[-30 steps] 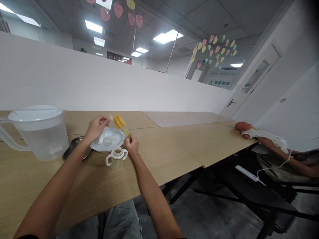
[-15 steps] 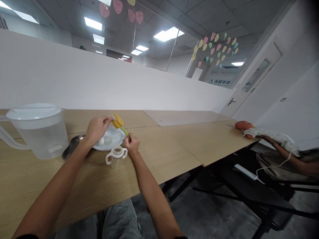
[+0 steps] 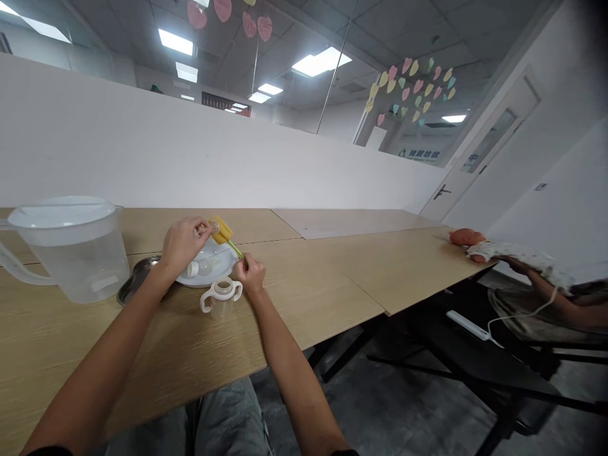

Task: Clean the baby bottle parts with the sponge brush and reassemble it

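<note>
My right hand (image 3: 251, 272) is closed round the green handle of a bottle brush (image 3: 222, 230) with a yellow sponge head. My left hand (image 3: 186, 242) pinches a small clear bottle nipple (image 3: 215, 227) against the sponge head. Beneath both hands is a white plate (image 3: 183, 280), on which a small clear bottle with a white cap (image 3: 194, 270) lies on its side. In front of the plate stands a clear baby bottle (image 3: 222, 297) with a white two-handled ring and no lid.
A lidded plastic pitcher (image 3: 71, 253) holding clear liquid stands at the left. Beside it is a metal tray (image 3: 124, 292), partly behind my left forearm. A doll (image 3: 468, 237) lies at the table's far right end, next to another person's arm (image 3: 546, 285).
The sponge head and the nipple have shifted slightly left, and the nipple shows more to the camera. Both hands keep their grips; the view has tilted slightly.
</note>
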Demonstrator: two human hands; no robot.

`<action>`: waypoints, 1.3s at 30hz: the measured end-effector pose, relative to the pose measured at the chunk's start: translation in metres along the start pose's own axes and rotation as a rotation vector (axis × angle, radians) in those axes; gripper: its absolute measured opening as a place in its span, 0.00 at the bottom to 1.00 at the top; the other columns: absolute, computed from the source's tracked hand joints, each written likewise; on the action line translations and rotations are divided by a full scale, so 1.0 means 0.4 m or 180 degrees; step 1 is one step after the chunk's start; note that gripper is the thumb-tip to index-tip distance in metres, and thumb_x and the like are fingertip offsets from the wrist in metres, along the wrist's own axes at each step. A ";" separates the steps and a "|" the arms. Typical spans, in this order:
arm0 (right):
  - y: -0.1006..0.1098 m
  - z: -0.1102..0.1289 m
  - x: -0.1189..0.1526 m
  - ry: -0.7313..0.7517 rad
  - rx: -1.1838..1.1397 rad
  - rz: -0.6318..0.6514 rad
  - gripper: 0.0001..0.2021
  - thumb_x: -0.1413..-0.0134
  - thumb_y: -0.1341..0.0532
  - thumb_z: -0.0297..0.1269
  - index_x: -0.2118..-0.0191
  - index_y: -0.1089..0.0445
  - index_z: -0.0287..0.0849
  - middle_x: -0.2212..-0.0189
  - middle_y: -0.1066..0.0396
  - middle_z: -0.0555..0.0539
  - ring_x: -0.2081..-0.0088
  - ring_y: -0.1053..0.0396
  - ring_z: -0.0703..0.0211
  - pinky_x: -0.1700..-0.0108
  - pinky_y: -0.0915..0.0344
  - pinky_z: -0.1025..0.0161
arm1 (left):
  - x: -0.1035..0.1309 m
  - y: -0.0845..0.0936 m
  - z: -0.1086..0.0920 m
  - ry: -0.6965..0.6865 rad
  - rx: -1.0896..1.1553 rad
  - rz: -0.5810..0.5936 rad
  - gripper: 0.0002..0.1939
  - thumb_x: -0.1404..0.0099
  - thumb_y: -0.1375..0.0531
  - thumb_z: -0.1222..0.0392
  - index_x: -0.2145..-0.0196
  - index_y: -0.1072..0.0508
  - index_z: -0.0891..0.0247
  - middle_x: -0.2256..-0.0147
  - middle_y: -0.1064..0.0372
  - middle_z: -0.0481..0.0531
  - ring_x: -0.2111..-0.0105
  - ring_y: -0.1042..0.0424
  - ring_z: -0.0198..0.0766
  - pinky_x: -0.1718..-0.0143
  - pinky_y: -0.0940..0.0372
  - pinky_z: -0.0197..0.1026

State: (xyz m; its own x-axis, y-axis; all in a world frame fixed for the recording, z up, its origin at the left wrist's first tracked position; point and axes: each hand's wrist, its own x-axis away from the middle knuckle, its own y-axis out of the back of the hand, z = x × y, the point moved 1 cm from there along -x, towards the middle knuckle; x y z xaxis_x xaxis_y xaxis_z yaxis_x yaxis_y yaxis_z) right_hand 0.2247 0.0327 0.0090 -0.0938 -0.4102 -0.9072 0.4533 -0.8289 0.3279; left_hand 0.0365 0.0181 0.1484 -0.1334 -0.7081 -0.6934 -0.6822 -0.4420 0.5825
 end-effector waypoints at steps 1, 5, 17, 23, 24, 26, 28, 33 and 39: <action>0.000 0.000 0.000 -0.0014 -0.0016 -0.0041 0.10 0.48 0.49 0.32 0.71 0.32 0.41 0.86 0.42 0.54 0.82 0.45 0.65 0.75 0.51 0.67 | -0.002 0.001 0.002 0.0096 0.0215 0.0028 0.16 0.41 0.43 0.47 0.67 0.24 0.62 0.71 0.27 0.51 0.72 0.32 0.38 0.70 0.43 0.38; 0.005 -0.001 -0.002 -0.0057 -0.0063 -0.0137 0.09 0.48 0.50 0.32 0.71 0.33 0.41 0.86 0.44 0.55 0.82 0.46 0.65 0.75 0.52 0.67 | -0.012 0.004 0.014 0.0377 0.0945 0.0015 0.20 0.44 0.41 0.42 0.67 0.22 0.62 0.69 0.25 0.52 0.70 0.31 0.38 0.67 0.39 0.38; 0.007 -0.005 0.004 0.0236 0.0092 0.0004 0.08 0.49 0.48 0.31 0.74 0.34 0.41 0.85 0.44 0.54 0.80 0.45 0.64 0.73 0.50 0.65 | -0.021 0.019 0.021 0.1234 0.2769 -0.0142 0.14 0.45 0.37 0.50 0.69 0.24 0.64 0.72 0.30 0.49 0.72 0.32 0.32 0.64 0.35 0.38; 0.010 -0.015 0.002 0.0448 0.0227 0.0093 0.09 0.51 0.47 0.32 0.79 0.39 0.43 0.85 0.45 0.53 0.80 0.47 0.64 0.73 0.51 0.65 | -0.026 0.005 0.037 0.1266 0.3165 -0.0121 0.15 0.43 0.37 0.49 0.68 0.25 0.66 0.73 0.32 0.49 0.71 0.33 0.31 0.63 0.35 0.36; 0.011 -0.016 0.002 0.0471 0.0233 0.0065 0.09 0.52 0.47 0.32 0.80 0.39 0.43 0.85 0.45 0.53 0.80 0.47 0.64 0.73 0.51 0.65 | -0.027 0.003 0.041 0.1250 0.3267 -0.0118 0.15 0.43 0.37 0.50 0.68 0.25 0.67 0.73 0.32 0.49 0.71 0.33 0.31 0.63 0.36 0.35; 0.013 -0.017 0.001 0.0468 0.0221 -0.0051 0.08 0.52 0.47 0.32 0.79 0.38 0.43 0.85 0.45 0.53 0.80 0.47 0.64 0.73 0.52 0.65 | -0.031 0.002 0.050 0.1255 0.3435 -0.0122 0.15 0.43 0.37 0.51 0.67 0.25 0.67 0.73 0.33 0.49 0.72 0.34 0.29 0.65 0.37 0.34; 0.013 -0.016 0.001 0.0404 0.0219 -0.0203 0.08 0.51 0.48 0.31 0.78 0.37 0.42 0.86 0.45 0.53 0.80 0.46 0.64 0.73 0.52 0.65 | -0.032 0.003 0.055 0.1297 0.3512 -0.0129 0.14 0.42 0.37 0.52 0.66 0.24 0.67 0.73 0.34 0.48 0.72 0.35 0.28 0.65 0.38 0.33; 0.008 -0.012 0.001 0.0364 0.0259 -0.0182 0.08 0.49 0.49 0.32 0.74 0.34 0.42 0.85 0.44 0.53 0.79 0.43 0.62 0.73 0.49 0.65 | -0.027 0.004 0.045 0.1399 0.3464 0.0105 0.13 0.39 0.39 0.53 0.65 0.25 0.66 0.72 0.35 0.48 0.71 0.35 0.29 0.63 0.37 0.34; 0.001 -0.017 0.006 0.0330 0.0212 0.0075 0.07 0.52 0.47 0.33 0.79 0.39 0.43 0.86 0.47 0.54 0.80 0.47 0.64 0.73 0.51 0.65 | -0.027 0.002 0.036 0.1336 0.3536 0.0139 0.12 0.40 0.38 0.53 0.71 0.27 0.66 0.71 0.34 0.49 0.72 0.36 0.28 0.64 0.37 0.34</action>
State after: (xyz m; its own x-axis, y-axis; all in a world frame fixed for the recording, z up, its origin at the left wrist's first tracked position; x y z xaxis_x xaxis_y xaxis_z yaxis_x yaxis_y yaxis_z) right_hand 0.2309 0.0339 0.0050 0.0100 -0.3911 -0.9203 0.3940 -0.8444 0.3631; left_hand 0.0272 0.0332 0.1501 -0.0672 -0.9273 -0.3683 -0.9603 0.1602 -0.2283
